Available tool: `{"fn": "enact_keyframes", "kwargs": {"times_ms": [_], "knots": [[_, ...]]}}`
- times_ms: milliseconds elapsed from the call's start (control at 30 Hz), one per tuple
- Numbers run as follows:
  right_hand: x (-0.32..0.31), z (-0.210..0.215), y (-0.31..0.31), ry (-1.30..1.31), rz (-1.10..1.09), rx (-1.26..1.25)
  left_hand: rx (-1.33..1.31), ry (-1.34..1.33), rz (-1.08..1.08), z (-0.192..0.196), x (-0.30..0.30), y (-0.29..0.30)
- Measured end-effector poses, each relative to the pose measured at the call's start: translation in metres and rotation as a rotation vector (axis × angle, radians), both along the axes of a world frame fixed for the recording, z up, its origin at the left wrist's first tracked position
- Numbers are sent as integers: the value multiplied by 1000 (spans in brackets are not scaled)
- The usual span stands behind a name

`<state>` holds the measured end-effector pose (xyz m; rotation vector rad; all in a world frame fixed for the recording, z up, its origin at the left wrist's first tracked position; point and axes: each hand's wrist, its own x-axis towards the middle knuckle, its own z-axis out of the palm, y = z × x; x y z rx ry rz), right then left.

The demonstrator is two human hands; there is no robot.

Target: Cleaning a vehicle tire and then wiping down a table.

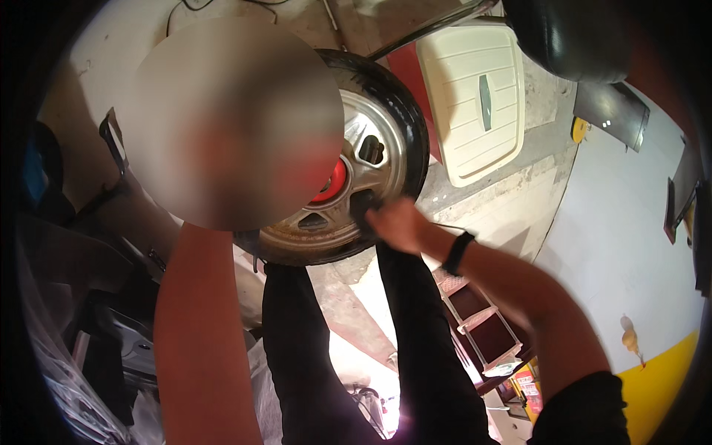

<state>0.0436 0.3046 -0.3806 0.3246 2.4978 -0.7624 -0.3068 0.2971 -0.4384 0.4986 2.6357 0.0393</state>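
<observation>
A car wheel (pixel 382 111) stands in front of my knees, with a black tyre, a dirty silver rim and a red piece (pixel 334 182) at its centre. My right hand (pixel 400 225) is at the lower right of the rim, its fingers curled and closed against a dark patch (pixel 362 209). Whether that patch is a soft black thing in my fingers or an opening in the rim, I cannot tell. My left forearm (pixel 200 334) reaches up to the wheel's left side. A round blur hides my left hand and much of the wheel.
Beyond the wheel to the right is a cream plastic lid (pixel 463 67) with a green handle. Clear plastic sheeting (pixel 55 356) hangs at the left. A metal-framed rack (pixel 486 334) is by my right leg. The white wall (pixel 593 259) has a yellow lower band.
</observation>
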Motion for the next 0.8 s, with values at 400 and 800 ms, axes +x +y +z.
{"fn": "enact_keyframes", "kwargs": {"times_ms": [400, 800], "knots": [[-194, -29, 120, 546, -293, 330, 16, 21, -111, -11, 4, 8], [-119, -6, 146, 121, -604, 329, 32, 85, -180, -10, 1, 19]]}}
